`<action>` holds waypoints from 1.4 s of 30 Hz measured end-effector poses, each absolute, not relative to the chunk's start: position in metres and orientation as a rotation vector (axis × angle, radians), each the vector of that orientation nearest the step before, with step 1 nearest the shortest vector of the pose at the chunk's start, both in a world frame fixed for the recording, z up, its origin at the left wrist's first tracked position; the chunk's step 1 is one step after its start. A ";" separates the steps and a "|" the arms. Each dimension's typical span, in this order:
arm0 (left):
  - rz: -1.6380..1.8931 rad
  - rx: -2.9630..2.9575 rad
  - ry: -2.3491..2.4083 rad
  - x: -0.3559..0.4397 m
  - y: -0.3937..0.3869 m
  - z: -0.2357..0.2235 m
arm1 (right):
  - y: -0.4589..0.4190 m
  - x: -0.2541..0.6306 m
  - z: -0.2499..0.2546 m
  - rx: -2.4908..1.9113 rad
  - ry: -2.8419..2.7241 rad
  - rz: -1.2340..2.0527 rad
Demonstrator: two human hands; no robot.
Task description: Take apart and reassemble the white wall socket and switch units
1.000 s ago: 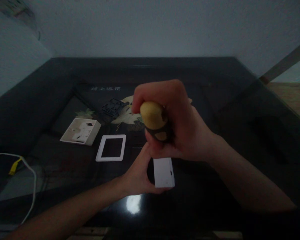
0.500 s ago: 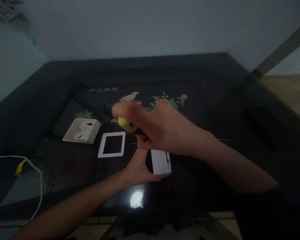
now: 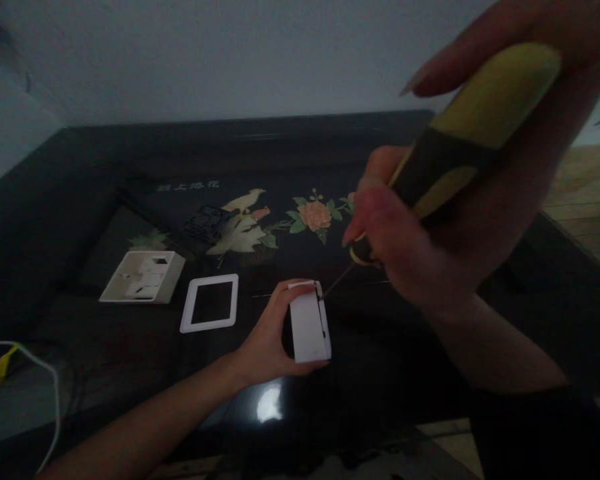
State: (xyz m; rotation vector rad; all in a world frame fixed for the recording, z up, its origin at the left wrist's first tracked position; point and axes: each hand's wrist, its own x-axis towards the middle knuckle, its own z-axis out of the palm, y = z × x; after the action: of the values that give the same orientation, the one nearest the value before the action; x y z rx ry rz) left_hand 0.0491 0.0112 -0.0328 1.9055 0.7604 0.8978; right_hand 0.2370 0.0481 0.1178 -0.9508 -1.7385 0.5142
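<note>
White rectangular plastic box sits below frame centre, grasped by the left hand; the right hand, upper right, grips a yellow-and-black-handled screwdriver, tip at the box's right edge.

- The left grip is holding a white box, thumb pressing its near end, fingers its far end.
- The right grip is clasping a yellow-and-dark screwdriver; its tip is pointing at the seam on the box's right side, contact being unclear.
- Left of the box, a white frame is lying flat on the glossy black desk.
- Farther left, an open white case is sitting.
- A dark part is lying beyond the frame.
- A white cable is curving at near left.
</note>
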 end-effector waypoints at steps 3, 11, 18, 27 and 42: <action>0.898 1.897 0.786 0.049 0.010 -0.034 | 0.042 0.241 0.108 -0.777 -1.625 0.331; 0.896 1.862 0.781 0.046 0.008 -0.037 | 0.031 0.250 0.100 -1.059 -1.436 -0.038; 0.964 1.975 0.728 0.048 0.011 -0.034 | 0.029 0.244 0.086 -0.789 -1.652 0.333; 0.885 1.820 0.807 0.050 0.008 -0.033 | 0.026 0.240 0.091 -0.789 -1.757 0.205; 0.884 1.762 0.848 0.050 0.008 -0.033 | 0.027 0.239 0.090 -0.917 -1.799 0.042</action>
State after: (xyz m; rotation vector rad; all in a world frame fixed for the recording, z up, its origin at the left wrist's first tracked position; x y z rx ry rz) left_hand 0.0505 0.0083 -0.0331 1.7618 0.8481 0.8836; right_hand 0.2390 0.0270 0.0905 -0.9169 -1.7986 0.0417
